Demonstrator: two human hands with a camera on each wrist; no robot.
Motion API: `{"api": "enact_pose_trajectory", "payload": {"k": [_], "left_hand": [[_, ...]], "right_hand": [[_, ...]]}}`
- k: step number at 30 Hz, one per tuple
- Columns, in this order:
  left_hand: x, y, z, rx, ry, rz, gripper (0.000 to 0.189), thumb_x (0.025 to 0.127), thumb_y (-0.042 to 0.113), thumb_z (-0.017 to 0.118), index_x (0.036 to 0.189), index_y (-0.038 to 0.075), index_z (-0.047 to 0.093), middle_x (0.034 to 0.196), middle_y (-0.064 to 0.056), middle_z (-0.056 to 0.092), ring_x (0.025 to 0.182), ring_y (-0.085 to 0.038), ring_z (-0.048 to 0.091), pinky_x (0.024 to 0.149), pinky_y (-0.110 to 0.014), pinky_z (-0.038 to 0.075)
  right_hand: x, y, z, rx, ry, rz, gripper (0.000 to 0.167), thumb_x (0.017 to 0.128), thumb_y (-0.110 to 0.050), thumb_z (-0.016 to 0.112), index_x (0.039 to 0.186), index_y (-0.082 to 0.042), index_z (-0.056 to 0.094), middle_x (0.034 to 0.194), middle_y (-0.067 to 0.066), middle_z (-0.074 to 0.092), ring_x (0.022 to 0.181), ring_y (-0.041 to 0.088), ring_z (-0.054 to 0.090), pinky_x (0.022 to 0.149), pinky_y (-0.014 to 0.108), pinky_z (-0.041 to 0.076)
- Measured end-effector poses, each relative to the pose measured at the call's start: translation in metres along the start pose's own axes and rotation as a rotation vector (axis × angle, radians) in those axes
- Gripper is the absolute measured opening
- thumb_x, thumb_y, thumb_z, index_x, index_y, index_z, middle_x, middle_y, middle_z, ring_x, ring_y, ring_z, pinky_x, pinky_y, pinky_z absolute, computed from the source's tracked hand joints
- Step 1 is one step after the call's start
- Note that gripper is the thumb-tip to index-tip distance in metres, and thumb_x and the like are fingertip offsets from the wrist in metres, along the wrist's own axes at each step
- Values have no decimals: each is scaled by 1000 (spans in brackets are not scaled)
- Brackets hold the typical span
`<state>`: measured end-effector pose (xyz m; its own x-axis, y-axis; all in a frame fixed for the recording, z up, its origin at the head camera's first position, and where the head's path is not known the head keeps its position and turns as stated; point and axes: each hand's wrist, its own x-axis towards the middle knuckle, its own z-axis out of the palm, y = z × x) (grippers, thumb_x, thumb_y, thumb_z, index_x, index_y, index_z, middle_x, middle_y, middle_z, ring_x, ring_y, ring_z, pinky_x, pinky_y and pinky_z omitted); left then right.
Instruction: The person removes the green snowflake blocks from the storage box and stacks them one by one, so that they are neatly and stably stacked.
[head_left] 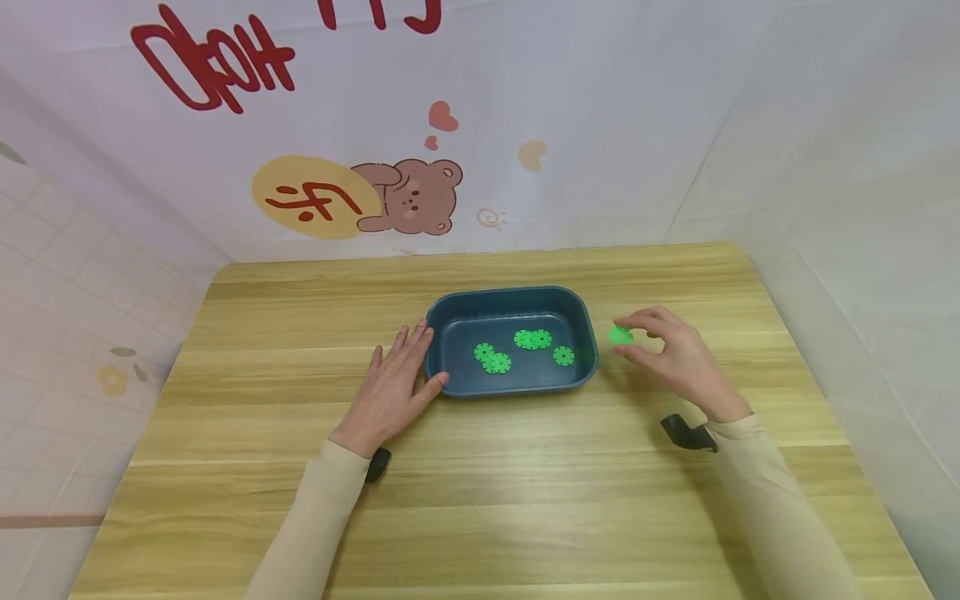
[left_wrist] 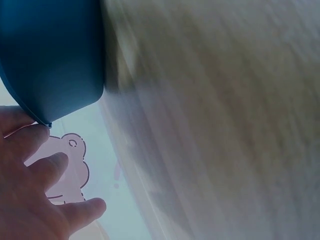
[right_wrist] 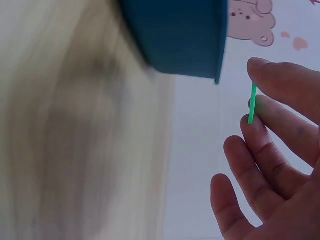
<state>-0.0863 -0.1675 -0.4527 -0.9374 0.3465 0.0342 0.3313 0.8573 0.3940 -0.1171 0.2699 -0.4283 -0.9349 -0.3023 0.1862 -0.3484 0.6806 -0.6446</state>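
A dark blue rectangular tray [head_left: 510, 390] lies on the table with several green notched discs [head_left: 497, 362] inside, some overlapping. My left hand [head_left: 393, 387] rests at its left end, fingers spread and straight, fingertips right at the rim; the left wrist view shows those fingers [left_wrist: 37, 140] beside the blue wall. To the right of the tray, my right hand [head_left: 675, 354] pinches another green disc [head_left: 620, 335] between thumb and fingers. The right wrist view shows that disc edge-on, as a thin green strip [right_wrist: 252, 105], beside the tray's end wall.
The wooden table [head_left: 525, 500] runs out to a white cloth backdrop [head_left: 600, 108] with a printed bear [head_left: 420, 200] behind. Similar cloth hangs along both sides. A black strap piece [head_left: 686, 433] juts from beneath the right wrist, another [head_left: 378, 465] from the left.
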Motion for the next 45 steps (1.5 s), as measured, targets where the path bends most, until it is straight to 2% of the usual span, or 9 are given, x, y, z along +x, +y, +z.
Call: {"api": "enact_pose_trajectory", "payload": {"k": [4, 7, 22, 32, 45], "left_hand": [[0, 0, 0, 4, 5, 3, 83, 104, 62, 46, 164, 8, 29, 172, -4, 18, 159, -29, 14, 121, -69, 18], [0, 0, 1, 4, 6, 3, 83, 104, 62, 47, 164, 8, 29, 172, -4, 19, 159, -29, 14, 121, -69, 18], [-1, 0, 0, -7, 14, 14, 81, 105, 58, 51, 164, 6, 29, 172, -5, 19, 158, -31, 16, 121, -67, 18], [0, 0, 1, -23, 11, 13, 82, 105, 60, 49, 164, 7, 29, 172, -5, 19, 158, -27, 17, 123, -64, 19], [1, -4, 0, -99, -6, 15, 82, 105, 58, 49, 164, 6, 27, 173, -3, 17, 158, -23, 18, 124, -59, 21]], "right_hand": [[0, 6, 0, 9, -16, 10, 36, 93, -15, 79, 127, -4, 72, 124, 12, 64, 114, 40, 60, 86, 56, 51], [1, 12, 0, 9, -23, 10, 35, 93, -12, 80, 125, -2, 72, 122, 13, 65, 114, 38, 61, 92, 59, 51], [6, 40, -4, -14, -110, 49, 32, 90, -10, 82, 121, -4, 74, 121, 16, 65, 116, 40, 61, 98, 63, 50], [12, 52, -1, -40, -205, 63, 31, 90, -6, 81, 120, -3, 74, 119, 16, 66, 111, 36, 62, 98, 55, 49], [13, 58, 3, -61, -262, 69, 33, 93, -17, 81, 122, -6, 74, 122, 14, 66, 118, 37, 59, 104, 59, 44]]}}
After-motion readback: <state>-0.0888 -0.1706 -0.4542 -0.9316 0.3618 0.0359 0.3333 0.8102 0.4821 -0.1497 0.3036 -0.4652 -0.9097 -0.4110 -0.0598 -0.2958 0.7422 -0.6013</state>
